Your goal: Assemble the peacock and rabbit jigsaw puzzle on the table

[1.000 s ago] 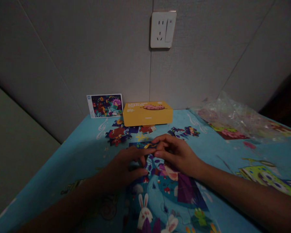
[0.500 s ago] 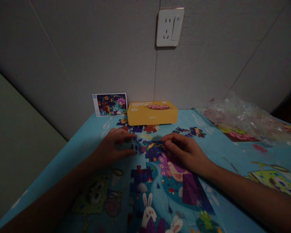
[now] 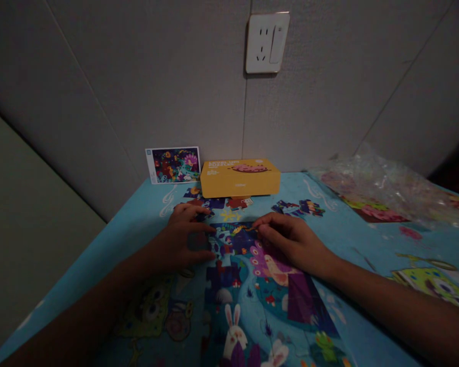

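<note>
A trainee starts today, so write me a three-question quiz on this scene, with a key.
1. True or false: in the picture, the box stands to the right of the card.
2. What lies at the fingertips of the left hand? A) the socket; B) a blue piece; C) the plastic.
3. Fill in: on the puzzle is a white, long-eared ____.

Key: 1 true; 2 B; 3 rabbit.

The jigsaw puzzle (image 3: 265, 298) is lying on the desk (image 3: 126, 232) before the puzzle box (image 3: 240, 178), puzzle pieces (image 3: 239, 203) resting between them. A picture card (image 3: 174, 165) is standing left of the box; a plastic bag (image 3: 382, 181) is lying right. A wall socket (image 3: 268, 43) is sitting above the box.
</note>
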Available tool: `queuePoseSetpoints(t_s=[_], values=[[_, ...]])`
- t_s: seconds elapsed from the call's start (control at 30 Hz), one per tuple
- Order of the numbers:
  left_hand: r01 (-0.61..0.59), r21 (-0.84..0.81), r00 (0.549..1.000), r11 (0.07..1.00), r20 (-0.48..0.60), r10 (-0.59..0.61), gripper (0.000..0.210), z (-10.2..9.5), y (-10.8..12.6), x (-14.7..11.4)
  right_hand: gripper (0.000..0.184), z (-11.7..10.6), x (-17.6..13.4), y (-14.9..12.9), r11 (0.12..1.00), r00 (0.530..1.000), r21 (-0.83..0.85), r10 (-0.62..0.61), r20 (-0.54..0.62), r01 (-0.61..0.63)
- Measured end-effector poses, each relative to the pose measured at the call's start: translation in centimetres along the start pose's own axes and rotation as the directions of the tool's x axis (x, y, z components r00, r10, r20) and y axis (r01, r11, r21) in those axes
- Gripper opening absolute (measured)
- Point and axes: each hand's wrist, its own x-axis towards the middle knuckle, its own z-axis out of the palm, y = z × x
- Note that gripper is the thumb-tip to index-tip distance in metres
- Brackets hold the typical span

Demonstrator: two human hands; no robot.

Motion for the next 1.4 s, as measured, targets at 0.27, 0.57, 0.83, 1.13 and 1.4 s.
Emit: queuePoseSetpoints(t_s=[0.27,0.57,0.83,1.13,1.4], values=[[0.008,-0.095,0.999,0.995,-0.042,-0.012,0.038,-0.4,0.3,0.0,0.030,-0.1,0.0,-0.2,0.996,0.999,-0.078,-0.044,0.013,0.045],[0.195,-0.751,0.908,0.631,-0.105,-0.406,0.025,-0.5,0.9,0.7,0.029,-0.1,-0.1,0.0,0.998,0.999,-0.057,-0.002,0.045,0.005],[0.204,-0.476,0.977,0.856,0.048,-0.206,0.039,0.4,1.6,0.1,0.031,-0.1,0.0,-0.2,0.997,0.998,-0.076,0.009,0.057,-0.004],[-0.040,-0.243,0.993,0.969,0.099,0.066,0.035,0.5,1.1,-0.1,0.029,0.0,0.0,-0.1,0.998,0.998,-0.062,0.010,0.067,-0.006],[-0.071,-0.216,0.985,0.974,0.139,0.103,0.046,0.3,1.6,-0.5,0.029,-0.1,0.0,-0.1,0.997,0.997,-0.078,0.020,0.081,-0.013]])
